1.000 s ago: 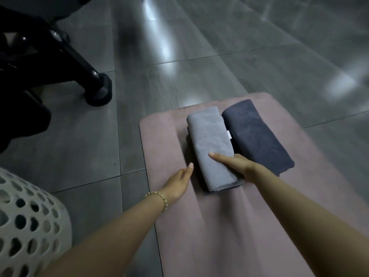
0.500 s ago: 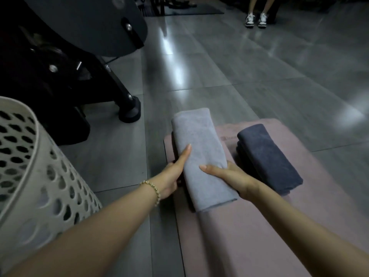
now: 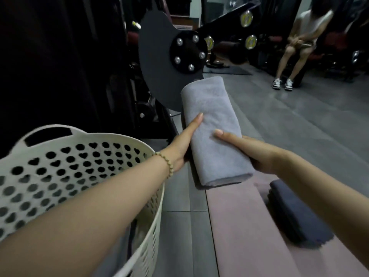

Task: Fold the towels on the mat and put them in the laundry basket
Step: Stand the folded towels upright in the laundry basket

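Laundry basket (image 3: pixel 147 212): cream plastic, round-walled, pierced with round and heart-shaped holes, a slot handle in its far rim; it sat under and to the left of the left forearm, more of it in view than half a second before.
Mat (image 3: pixel 239 226): pink, smooth, faintly creased; it lay below the right forearm on grey floor tiles.
Dark towel (image 3: pixel 299 218): navy terry, folded into a thick oblong; it rested on the mat under the right forearm, lying where it had a moment earlier.
Left hand (image 3: pixel 182 145): palm turned inward, thumb stretched along the top left edge of the grey towel, fingers hidden beneath it; a beaded gold bracelet (image 3: pixel 166 162) circled the wrist.
Right hand (image 3: pixel 251 150): thumb laid flat across the top, fingers curled under the right side.
Grip: both hands clasped the grey towel between them.
Grey towel (image 3: pixel 214 132): pale, soft pile, folded into a long plump rectangle with layered edges at the near end; it was held in the air, clear of the mat, just right of the basket.
Change: half a second earlier the towel sat low over the mat's far left corner; it had been raised and carried toward the basket.
Gym machine (image 3: pixel 169 54): black metal plate with five shiny bolts, beyond the towel.
Seated person (image 3: pixel 299 37): far right, wearing white trainers.
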